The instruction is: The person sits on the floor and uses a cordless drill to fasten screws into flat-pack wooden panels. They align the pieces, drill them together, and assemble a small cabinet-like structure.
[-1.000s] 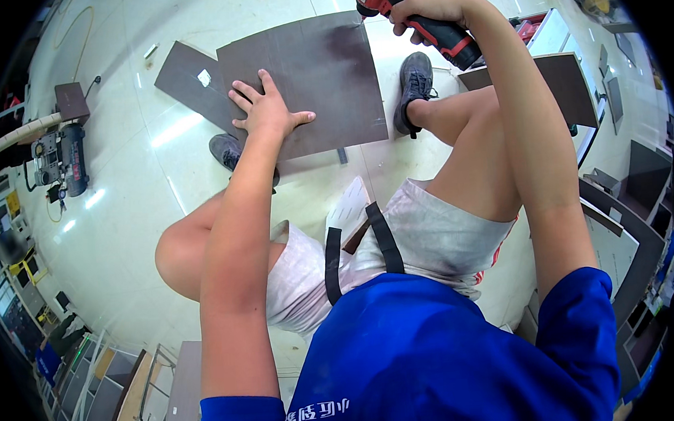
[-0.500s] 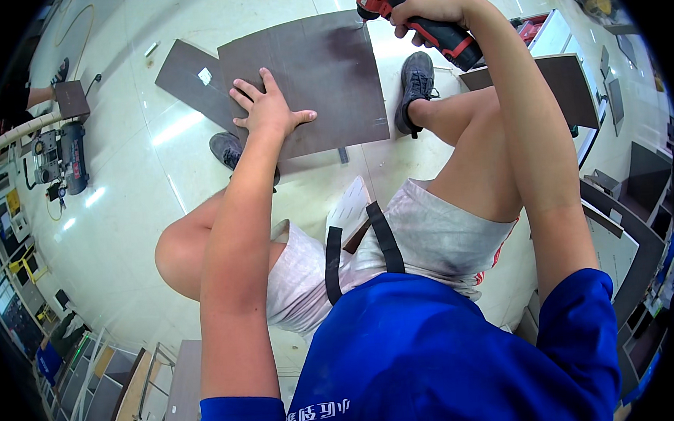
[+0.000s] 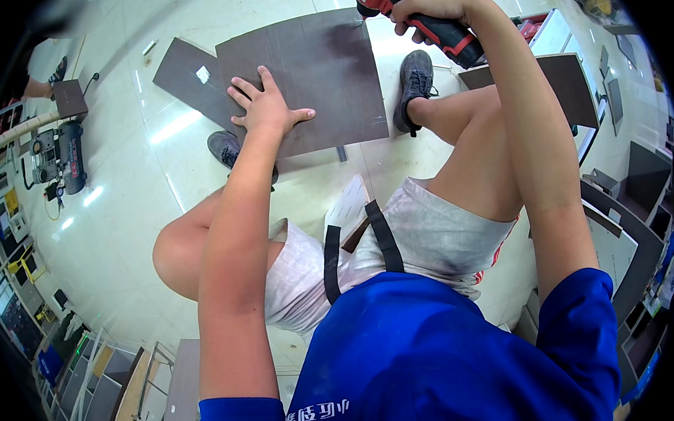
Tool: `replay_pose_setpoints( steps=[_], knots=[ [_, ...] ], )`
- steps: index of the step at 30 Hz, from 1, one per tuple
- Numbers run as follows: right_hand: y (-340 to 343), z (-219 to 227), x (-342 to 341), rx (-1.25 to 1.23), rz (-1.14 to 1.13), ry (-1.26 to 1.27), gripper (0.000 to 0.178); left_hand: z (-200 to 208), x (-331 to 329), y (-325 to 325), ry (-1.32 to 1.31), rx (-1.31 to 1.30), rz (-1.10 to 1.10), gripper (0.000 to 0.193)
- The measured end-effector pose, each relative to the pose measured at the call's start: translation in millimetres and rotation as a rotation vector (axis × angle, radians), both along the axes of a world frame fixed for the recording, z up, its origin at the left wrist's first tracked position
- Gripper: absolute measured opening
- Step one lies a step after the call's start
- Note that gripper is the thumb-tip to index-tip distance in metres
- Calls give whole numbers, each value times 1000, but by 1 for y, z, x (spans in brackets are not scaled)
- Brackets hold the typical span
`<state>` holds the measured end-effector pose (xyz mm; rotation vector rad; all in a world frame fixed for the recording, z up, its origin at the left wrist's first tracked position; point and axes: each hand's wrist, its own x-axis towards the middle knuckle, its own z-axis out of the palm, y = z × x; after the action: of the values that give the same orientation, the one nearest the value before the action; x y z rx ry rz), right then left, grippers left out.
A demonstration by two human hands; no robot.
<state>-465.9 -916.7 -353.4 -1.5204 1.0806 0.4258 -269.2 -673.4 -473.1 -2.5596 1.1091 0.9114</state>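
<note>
R shoe [image 3: 416, 83] nr panel [image 3: 337, 88], compressor [image 3: 72, 157] L

Floor [image 3: 118, 245] I'm on is pale, shiny tile, so I'll use the air compressor [image 3: 73, 157] as the landmark. One long streak of light [image 3: 174, 128] glares off the tiles to the right of the compressor, with shorter ones just below it. Well below it I've got a jumble of grey shelving [image 3: 95, 402] plus a metal frame [image 3: 157, 384]. Way across the room from it, I can see a dark open cabinet [image 3: 646, 173] near some standing grey panels [image 3: 614, 104].
</note>
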Motion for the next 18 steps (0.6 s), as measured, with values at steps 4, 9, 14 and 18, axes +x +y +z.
replay_pose_setpoints(
  steps=[4, 9, 14, 18],
  knots=[
    [4, 11, 4, 4, 27, 10, 34, 1, 0, 2, -4, 3, 6, 142],
    [6, 5, 6, 12, -3, 42, 31, 3, 0, 1, -12, 5, 6, 143],
    [19, 9, 7, -135, 17, 11, 50, 8, 2, -1, -82, 12, -74, 142],
    [7, 1, 17, -74, 116, 43, 51, 7, 6, -2, -64, 4, -71, 139]
  ],
)
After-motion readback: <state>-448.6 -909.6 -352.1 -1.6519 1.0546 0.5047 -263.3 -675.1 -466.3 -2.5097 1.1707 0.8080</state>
